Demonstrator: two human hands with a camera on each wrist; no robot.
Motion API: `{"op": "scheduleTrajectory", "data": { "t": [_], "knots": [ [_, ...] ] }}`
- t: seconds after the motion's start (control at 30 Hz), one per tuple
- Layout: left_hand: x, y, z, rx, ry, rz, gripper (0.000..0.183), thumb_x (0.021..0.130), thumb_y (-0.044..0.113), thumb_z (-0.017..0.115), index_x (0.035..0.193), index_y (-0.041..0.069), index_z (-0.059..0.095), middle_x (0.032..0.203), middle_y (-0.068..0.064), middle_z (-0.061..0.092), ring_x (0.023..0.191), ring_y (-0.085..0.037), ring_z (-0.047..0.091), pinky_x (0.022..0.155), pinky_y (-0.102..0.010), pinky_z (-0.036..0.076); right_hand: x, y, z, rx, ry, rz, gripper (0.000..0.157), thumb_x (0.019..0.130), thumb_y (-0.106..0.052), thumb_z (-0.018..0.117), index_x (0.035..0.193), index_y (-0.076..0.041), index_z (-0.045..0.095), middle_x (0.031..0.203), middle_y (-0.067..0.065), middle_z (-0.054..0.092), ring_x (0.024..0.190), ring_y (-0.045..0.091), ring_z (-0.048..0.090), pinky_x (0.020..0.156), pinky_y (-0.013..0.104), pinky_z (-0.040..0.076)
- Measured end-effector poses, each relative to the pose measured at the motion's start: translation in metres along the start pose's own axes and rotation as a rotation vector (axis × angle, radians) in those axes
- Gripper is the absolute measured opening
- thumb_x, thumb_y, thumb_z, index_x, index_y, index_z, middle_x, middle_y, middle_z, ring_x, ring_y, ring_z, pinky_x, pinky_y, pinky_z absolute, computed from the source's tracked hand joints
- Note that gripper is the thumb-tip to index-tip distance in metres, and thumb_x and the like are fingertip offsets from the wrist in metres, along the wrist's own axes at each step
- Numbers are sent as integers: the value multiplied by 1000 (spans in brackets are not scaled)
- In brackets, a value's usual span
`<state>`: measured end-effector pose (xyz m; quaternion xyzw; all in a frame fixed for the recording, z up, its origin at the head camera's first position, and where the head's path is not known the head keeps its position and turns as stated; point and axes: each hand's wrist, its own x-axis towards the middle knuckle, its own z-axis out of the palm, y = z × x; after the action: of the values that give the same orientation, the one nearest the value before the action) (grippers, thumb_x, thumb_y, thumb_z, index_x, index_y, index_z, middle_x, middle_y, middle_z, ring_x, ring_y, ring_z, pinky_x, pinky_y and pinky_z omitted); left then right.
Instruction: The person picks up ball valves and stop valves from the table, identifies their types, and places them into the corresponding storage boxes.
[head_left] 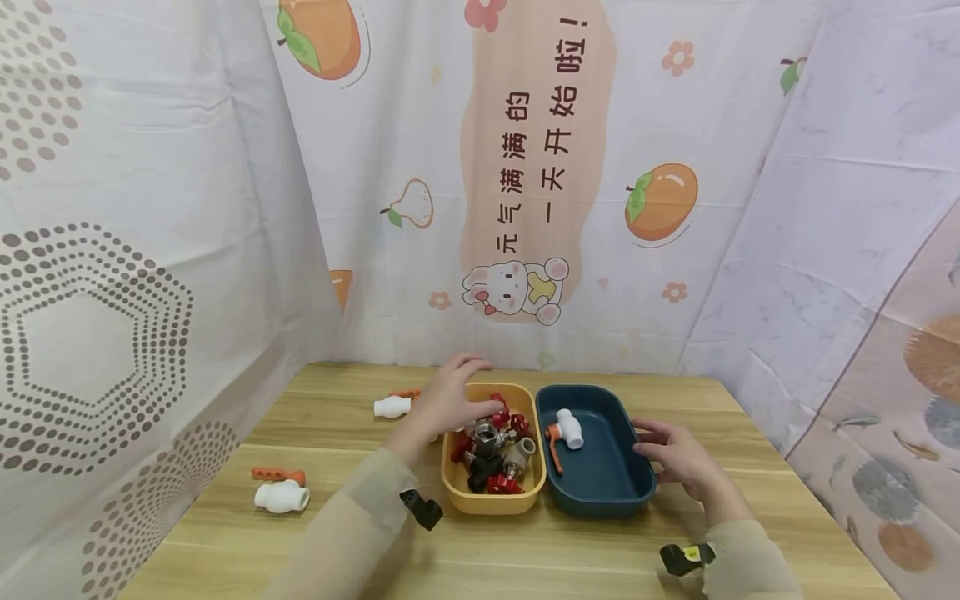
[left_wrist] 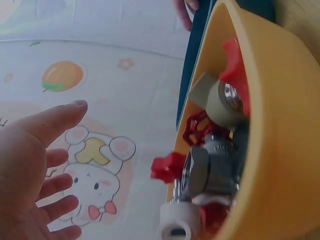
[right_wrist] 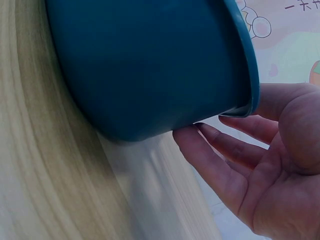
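My left hand (head_left: 450,402) is over the far left side of a yellow plastic bin (head_left: 491,505), fingers spread and holding nothing. Inside the bin lies a pile of valves: a metal valve (left_wrist: 210,170), a grey valve (head_left: 519,454) and red handwheels (left_wrist: 196,127). My right hand (head_left: 681,457) holds the right rim of a dark blue bin (head_left: 603,471), its thumb over the rim and fingers (right_wrist: 207,152) against the outer wall. In the blue bin a white ball valve (head_left: 570,429) with an orange lever lies toward the left.
On the wooden table (head_left: 337,442), another white ball valve (head_left: 282,497) with an orange lever lies at the left. A further white valve (head_left: 392,407) lies behind my left forearm. The bins stand side by side; a printed curtain (head_left: 420,275) hangs behind the table.
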<state>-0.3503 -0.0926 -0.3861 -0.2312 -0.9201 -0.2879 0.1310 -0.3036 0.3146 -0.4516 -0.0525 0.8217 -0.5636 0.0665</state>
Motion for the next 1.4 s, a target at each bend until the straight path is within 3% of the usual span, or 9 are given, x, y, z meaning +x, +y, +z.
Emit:
{"op": "scheduleTrajectory", "data": {
  "t": [0.23,0.4,0.63,0.87,1.17,1.4],
  "knots": [
    [-12,-18,-13,23,19,-16,73,80,60,80,140,22,61,150,-1,47,138,-27,44,109,-52,41,0,-1,0,-3,1,-1,58,101,-9,63,151,6,40,141,36,49,120,44,58,76,56,59],
    [-22,-30,-23,32,23,-54,72,80,56,82,139,22,61,147,-3,49,129,-29,51,103,-54,46,0,-2,1,-4,3,-6,57,101,-9,63,151,6,41,141,36,49,120,44,58,76,55,59],
    [-35,-53,-31,34,40,-43,70,80,49,85,139,19,61,148,-8,50,132,-34,48,104,-59,43,0,-1,2,-1,5,1,57,100,-9,63,151,6,41,139,35,51,119,43,60,76,56,59],
    [-46,-72,-43,34,27,-78,74,81,56,82,138,14,61,149,-9,49,136,-37,44,107,-60,39,0,0,3,-1,9,6,56,101,-8,62,151,5,41,140,35,50,120,44,58,76,55,59],
    [-63,-98,-59,57,48,-102,76,80,53,84,137,7,62,150,-16,47,136,-41,44,107,-61,39,-1,-2,3,-1,7,5,56,101,-7,61,151,6,41,140,36,49,120,44,58,76,55,59],
    [-80,-116,-70,74,41,-153,77,80,56,82,136,6,62,149,-19,47,135,-47,42,105,-66,37,-1,-2,2,-8,6,7,56,101,-8,61,151,6,40,140,36,49,120,44,58,76,56,59]
  ]
}}
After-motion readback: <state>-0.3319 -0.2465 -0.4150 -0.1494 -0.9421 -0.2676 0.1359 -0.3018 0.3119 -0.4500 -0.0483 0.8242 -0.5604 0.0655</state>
